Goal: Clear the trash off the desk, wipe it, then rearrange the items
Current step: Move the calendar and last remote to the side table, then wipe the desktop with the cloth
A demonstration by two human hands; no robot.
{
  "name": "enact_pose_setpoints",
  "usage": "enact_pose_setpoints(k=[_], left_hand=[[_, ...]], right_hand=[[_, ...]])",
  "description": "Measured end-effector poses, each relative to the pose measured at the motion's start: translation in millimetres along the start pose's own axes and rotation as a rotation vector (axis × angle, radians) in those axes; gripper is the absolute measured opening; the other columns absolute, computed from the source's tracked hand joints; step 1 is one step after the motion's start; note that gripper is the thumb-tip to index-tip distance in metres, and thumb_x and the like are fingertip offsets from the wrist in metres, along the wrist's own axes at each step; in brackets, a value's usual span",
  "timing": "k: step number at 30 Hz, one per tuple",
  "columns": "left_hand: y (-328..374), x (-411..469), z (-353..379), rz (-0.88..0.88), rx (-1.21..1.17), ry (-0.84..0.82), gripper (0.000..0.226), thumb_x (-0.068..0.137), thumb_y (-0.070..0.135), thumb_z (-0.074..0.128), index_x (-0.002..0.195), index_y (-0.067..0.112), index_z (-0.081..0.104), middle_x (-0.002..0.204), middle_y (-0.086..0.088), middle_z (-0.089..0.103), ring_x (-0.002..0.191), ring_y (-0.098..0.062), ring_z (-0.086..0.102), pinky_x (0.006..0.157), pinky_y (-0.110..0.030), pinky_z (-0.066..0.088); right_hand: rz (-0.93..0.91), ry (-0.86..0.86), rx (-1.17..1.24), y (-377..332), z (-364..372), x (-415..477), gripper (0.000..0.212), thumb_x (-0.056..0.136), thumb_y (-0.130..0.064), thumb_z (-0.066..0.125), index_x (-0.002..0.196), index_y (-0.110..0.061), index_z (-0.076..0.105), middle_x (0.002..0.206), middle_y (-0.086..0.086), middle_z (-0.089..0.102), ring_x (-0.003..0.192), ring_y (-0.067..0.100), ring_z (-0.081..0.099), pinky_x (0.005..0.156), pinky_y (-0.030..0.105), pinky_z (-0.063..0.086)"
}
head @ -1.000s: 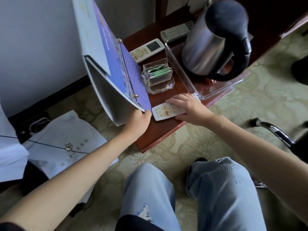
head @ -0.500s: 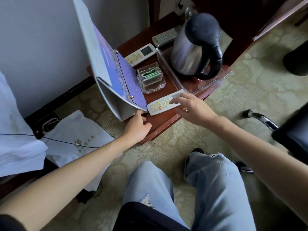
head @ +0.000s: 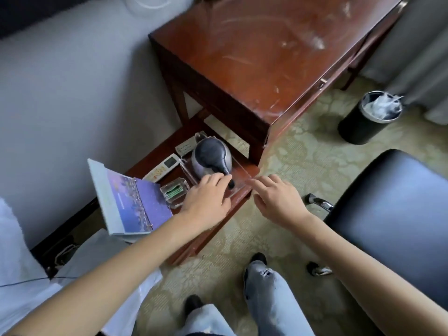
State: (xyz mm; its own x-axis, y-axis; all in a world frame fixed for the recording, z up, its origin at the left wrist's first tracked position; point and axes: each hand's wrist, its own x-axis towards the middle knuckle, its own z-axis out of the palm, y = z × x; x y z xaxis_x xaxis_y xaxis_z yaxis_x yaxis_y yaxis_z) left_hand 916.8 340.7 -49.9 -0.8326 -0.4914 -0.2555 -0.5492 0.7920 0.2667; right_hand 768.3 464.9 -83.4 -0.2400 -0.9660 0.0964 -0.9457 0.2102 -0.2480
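My left hand reaches over the handle of the kettle, which stands in a clear tray on the low table at 12 o'clock from my knuckles; I cannot tell whether those fingers grip it. My right hand, at 3 o'clock from the left, hovers with fingers loose, holding nothing, and the desk at 12 o'clock shows pale streaks

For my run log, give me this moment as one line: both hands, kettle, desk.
left hand: at kettle handle, grip unclear | right hand: open, by clear tray edge | desk: streaked top
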Motion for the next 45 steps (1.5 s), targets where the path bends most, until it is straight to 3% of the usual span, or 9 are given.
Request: enact_pose_setpoints(k=[5, 11, 19, 22, 26, 30, 33, 39, 45], left_hand=[[47.5, 66.4, -32.0, -0.016, 0.029, -0.019, 0.062, 0.094, 0.033, 0.041, 0.148, 0.019, 0.015, 0.151, 0.0, 0.024, 0.137, -0.021, 0.021, 0.101, -0.043, 0.038], [83.0, 149.5, -54.0, 0.004, 0.072, -0.038, 0.06, 0.096, 0.033, 0.038, 0.148, 0.02, 0.013, 0.153, 0.0, 0.02, 0.138, -0.021, 0.019, 0.102, -0.043, 0.034], [107.0, 259.8, -45.3, 0.052, 0.168, -0.084, 0.062, 0.096, 0.038, 0.034, 0.149, 0.021, 0.008, 0.157, -0.001, 0.008, 0.142, -0.022, 0.007, 0.111, -0.043, 0.02], [117.5, 307.1, -45.3, 0.076, 0.151, -0.09, 0.062, 0.096, 0.039, 0.034, 0.149, 0.021, 0.008, 0.157, 0.0, 0.007, 0.142, -0.021, 0.007, 0.111, -0.041, 0.019], [133.2, 364.7, -62.8, 0.088, 0.079, -0.075, 0.059, 0.096, 0.036, 0.035, 0.148, 0.021, 0.013, 0.156, 0.001, 0.013, 0.141, -0.019, 0.011, 0.11, -0.041, 0.024], [146.3, 419.8, -86.4, 0.131, 0.06, -0.055, 0.056, 0.095, 0.035, 0.036, 0.147, 0.021, 0.02, 0.153, 0.003, 0.022, 0.139, -0.016, 0.018, 0.107, -0.038, 0.029], [161.6, 459.3, -99.0, 0.148, 0.039, -0.041, 0.053, 0.096, 0.035, 0.035, 0.146, 0.023, 0.024, 0.149, 0.006, 0.028, 0.137, -0.012, 0.022, 0.106, -0.033, 0.029], [203.9, 541.4, -107.6, 0.165, 0.0, -0.006, 0.052, 0.096, 0.034, 0.035, 0.146, 0.023, 0.024, 0.148, 0.006, 0.031, 0.136, -0.012, 0.024, 0.106, -0.032, 0.03], [262.9, 642.0, -103.0, 0.133, 0.016, 0.005, 0.05, 0.094, 0.029, 0.04, 0.143, 0.02, 0.032, 0.144, 0.004, 0.038, 0.134, -0.015, 0.031, 0.104, -0.035, 0.034]], right_hand=[[0.071, -0.016, -0.048, 63.6, -42.9, 16.9, 0.045, 0.083, -0.022, 0.06, 0.126, -0.014, 0.053, 0.117, 0.007, 0.061, 0.098, 0.031, 0.058, 0.072, 0.04, 0.053], [0.076, -0.059, -0.097, 140.8, -73.0, 49.0, 0.049, 0.086, -0.024, 0.058, 0.133, -0.016, 0.047, 0.124, 0.007, 0.057, 0.104, 0.029, 0.056, 0.078, 0.04, 0.051], [0.094, -0.122, -0.193, 254.9, -73.7, 103.2, 0.061, 0.067, -0.03, 0.077, 0.123, -0.016, 0.057, 0.112, 0.005, 0.065, 0.088, 0.025, 0.064, 0.06, 0.033, 0.052], [0.096, -0.11, -0.188, 299.4, -74.9, 132.4, 0.059, 0.07, -0.033, 0.074, 0.123, -0.016, 0.056, 0.11, 0.003, 0.064, 0.089, 0.022, 0.064, 0.06, 0.032, 0.053], [0.114, -0.098, -0.162, 350.5, -89.4, 170.4, 0.049, 0.079, -0.037, 0.048, 0.124, -0.018, 0.052, 0.108, 0.001, 0.063, 0.085, 0.022, 0.062, 0.061, 0.031, 0.053], [0.096, -0.056, -0.176, 399.3, -107.5, 204.5, 0.056, 0.067, -0.032, 0.075, 0.119, -0.018, 0.059, 0.097, 0.0, 0.064, 0.079, 0.02, 0.062, 0.057, 0.027, 0.049], [0.089, -0.023, -0.196, 437.6, -115.2, 226.7, 0.057, 0.065, -0.03, 0.075, 0.117, -0.017, 0.057, 0.089, 0.0, 0.061, 0.072, 0.021, 0.059, 0.053, 0.029, 0.048], [0.072, -0.053, -0.196, 523.8, -125.9, 270.2, 0.046, 0.076, -0.034, 0.041, 0.118, -0.019, 0.052, 0.09, 0.0, 0.059, 0.075, 0.022, 0.058, 0.053, 0.031, 0.047], [0.049, -0.077, -0.179, 642.0, -143.1, 308.5, 0.045, 0.077, -0.033, 0.04, 0.117, -0.019, 0.053, 0.094, 0.0, 0.059, 0.078, 0.023, 0.059, 0.056, 0.031, 0.049]])
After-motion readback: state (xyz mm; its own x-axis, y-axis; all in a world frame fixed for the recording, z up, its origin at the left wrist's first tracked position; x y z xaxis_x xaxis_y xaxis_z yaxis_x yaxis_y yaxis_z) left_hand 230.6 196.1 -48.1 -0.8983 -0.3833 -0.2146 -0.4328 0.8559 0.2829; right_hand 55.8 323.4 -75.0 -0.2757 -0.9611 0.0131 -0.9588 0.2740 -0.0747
